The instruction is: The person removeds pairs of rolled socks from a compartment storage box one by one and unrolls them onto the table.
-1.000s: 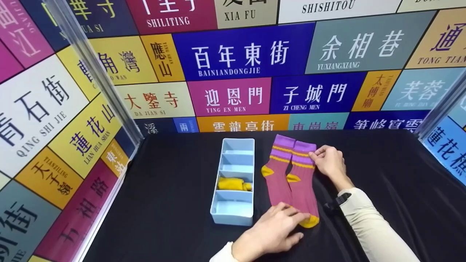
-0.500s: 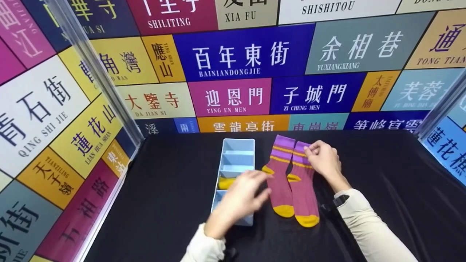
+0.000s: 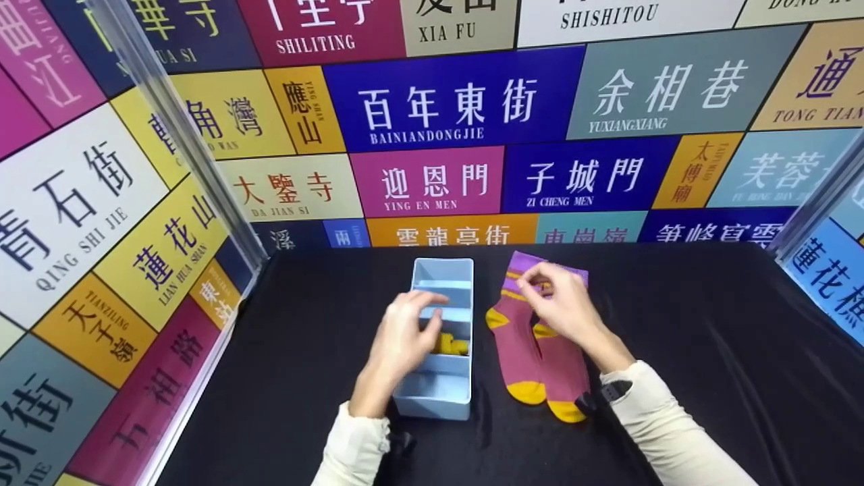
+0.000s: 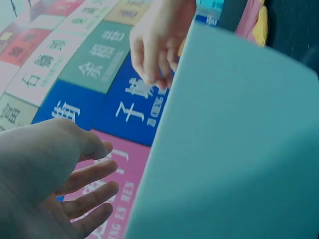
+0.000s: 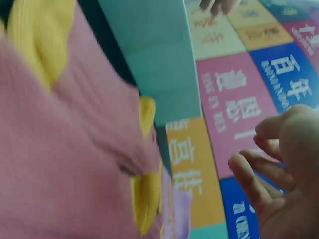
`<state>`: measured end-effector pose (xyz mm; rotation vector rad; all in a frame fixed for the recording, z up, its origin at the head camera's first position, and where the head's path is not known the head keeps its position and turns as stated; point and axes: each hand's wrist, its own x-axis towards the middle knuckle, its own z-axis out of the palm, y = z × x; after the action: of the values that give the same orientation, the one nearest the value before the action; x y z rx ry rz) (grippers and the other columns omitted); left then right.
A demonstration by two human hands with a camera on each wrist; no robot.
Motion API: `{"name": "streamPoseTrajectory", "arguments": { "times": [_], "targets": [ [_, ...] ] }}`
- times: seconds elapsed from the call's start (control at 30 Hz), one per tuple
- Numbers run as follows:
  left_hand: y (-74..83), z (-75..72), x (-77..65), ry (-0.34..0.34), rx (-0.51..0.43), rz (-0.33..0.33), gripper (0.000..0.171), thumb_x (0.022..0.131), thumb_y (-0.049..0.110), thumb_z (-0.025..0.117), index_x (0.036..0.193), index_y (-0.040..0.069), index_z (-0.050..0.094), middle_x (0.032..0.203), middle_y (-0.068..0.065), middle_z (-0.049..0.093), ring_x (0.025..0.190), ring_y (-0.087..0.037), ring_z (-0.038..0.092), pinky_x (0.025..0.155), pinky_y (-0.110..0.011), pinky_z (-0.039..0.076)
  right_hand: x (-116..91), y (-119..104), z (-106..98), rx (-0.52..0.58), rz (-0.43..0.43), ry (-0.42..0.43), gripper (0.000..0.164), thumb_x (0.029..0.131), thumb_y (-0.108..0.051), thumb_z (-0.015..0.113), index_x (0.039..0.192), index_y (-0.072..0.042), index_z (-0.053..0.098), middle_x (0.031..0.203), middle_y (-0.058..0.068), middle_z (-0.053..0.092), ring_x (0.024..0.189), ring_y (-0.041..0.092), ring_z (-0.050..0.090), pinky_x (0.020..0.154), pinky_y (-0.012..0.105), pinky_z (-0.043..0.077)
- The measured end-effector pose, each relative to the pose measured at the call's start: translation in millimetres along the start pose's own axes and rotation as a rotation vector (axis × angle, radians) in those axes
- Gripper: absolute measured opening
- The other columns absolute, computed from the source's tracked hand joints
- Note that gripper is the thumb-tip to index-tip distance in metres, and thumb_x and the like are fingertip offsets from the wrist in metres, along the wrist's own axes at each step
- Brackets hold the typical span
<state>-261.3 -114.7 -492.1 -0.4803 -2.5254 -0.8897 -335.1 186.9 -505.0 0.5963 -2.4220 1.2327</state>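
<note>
Grip is empty on both sides, fingers loosely parted: the left hand (image 3: 399, 334) hangs over the light-blue, four-compartment plastic box (image 3: 433, 409) at the frame's centre, the right hand (image 3: 565, 304) above the purple-cuffed, mauve knitted socks (image 3: 559, 368) lying flat right of centre. A low left wrist could knock the box askew; trailing right fingertips could ruck the socks.

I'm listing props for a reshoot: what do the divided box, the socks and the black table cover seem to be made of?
Divided box: most likely moulded plastic, satin finish; smooth, thin, rigid walls.
Socks: soft, matte fabric, likely knitted, as they lie limp and slightly wrinkled; the fibre can't be told.
Black table cover: probably cloth, fairly matte, as soft creases show at the right side.
</note>
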Motion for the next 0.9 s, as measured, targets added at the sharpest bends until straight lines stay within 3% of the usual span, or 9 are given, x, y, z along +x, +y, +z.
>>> {"name": "streamPoseTrajectory", "arguments": {
  "times": [0.2, 0.47, 0.63, 0.77, 0.9],
  "targets": [
    [-19.8, -1.6, 0.4, 0.047, -0.019, -0.045, 0.017, 0.099, 0.013, 0.073, 0.113, 0.016, 0.081, 0.122, -0.005, 0.077, 0.118, -0.03, 0.07, 0.105, -0.047, 0.056, -6.2, -28.5, 15.2, 0.072, -0.123, -0.102, 0.008, 0.098, -0.011, 0.079, 0.1, -0.018, 0.075, 0.097, -0.004, 0.075, 0.086, 0.014, 0.071, 0.077, 0.037, 0.065],
    [-44.8, 11.1, -3.4, 0.102, -0.076, -0.067, 0.017, 0.096, 0.007, 0.075, 0.111, 0.01, 0.081, 0.132, -0.016, 0.071, 0.123, -0.038, 0.067, 0.11, -0.053, 0.051, -12.1, -49.3, 37.6, 0.079, -0.221, -0.217, 0.005, 0.097, -0.011, 0.075, 0.1, -0.007, 0.073, 0.101, 0.001, 0.075, 0.084, 0.014, 0.071, 0.079, 0.043, 0.065],
    [-55.0, 17.6, -6.1, 0.092, -0.133, -0.118, 0.021, 0.096, 0.006, 0.074, 0.116, 0.009, 0.079, 0.134, -0.018, 0.069, 0.127, -0.035, 0.067, 0.112, -0.05, 0.053, -15.8, -52.5, 50.4, 0.057, -0.278, -0.237, 0.004, 0.096, -0.011, 0.076, 0.099, -0.01, 0.073, 0.101, -0.002, 0.075, 0.088, 0.016, 0.071, 0.077, 0.033, 0.063],
    [-59.4, 20.4, -8.1, 0.067, -0.181, -0.177, 0.023, 0.098, 0.009, 0.073, 0.121, 0.01, 0.078, 0.134, -0.014, 0.069, 0.124, -0.032, 0.068, 0.103, -0.046, 0.058, -18.7, -53.3, 59.0, 0.089, -0.312, -0.26, 0.005, 0.095, -0.007, 0.076, 0.097, -0.011, 0.072, 0.099, 0.001, 0.075, 0.086, 0.021, 0.07, 0.07, 0.039, 0.063],
    [-61.7, 23.4, -9.8, 0.051, -0.209, -0.231, 0.025, 0.1, 0.014, 0.071, 0.125, 0.012, 0.076, 0.132, -0.012, 0.07, 0.117, -0.03, 0.069, 0.1, -0.045, 0.058, -20.3, -55.0, 66.7, 0.072, -0.321, -0.296, 0.005, 0.098, -0.01, 0.074, 0.095, -0.015, 0.073, 0.099, -0.003, 0.074, 0.086, 0.016, 0.069, 0.071, 0.036, 0.062]
  ]
}}
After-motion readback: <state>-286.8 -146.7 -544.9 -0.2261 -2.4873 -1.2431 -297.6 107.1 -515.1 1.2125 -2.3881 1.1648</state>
